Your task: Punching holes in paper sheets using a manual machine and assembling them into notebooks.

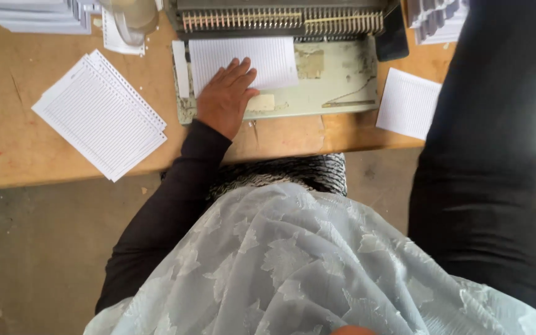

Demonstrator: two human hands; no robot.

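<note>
I see my left hand (226, 94) lying flat, palm down, fingers spread and pressing on a small stack of lined sheets (262, 61). It grips nothing; the hand is fully open and only holds the paper down. The sheets sit on the pale, worn bed of the punching machine (336, 80), with their far edge pushed up under the machine's row of metal comb teeth (280, 20). My thumb rests on the bed just beside the near edge of the paper.

My right arm, in a black sleeve (485, 149), reaches up past the right end of the machine and leaves the top of the view, so I cannot tell what my right hand is doing or whether it is open or closed.

Taking the machine as the reference: it stands on a brown wooden table (13, 124), at the table's far middle. To the left of the machine, well apart from it, lies a fanned stack of punched lined pages (97, 115), turned at an angle. Just right of the machine lies another lined sheet (408, 102), also slightly tilted. Beyond the machine's left corner there are more paper piles (38, 15) and a pale rounded object (128, 22) that I cannot identify. Beyond its right corner, further paper piles (435, 18) show. Near me, below the table edge, a pale patterned cloth (293, 260) fills the lower view.
</note>
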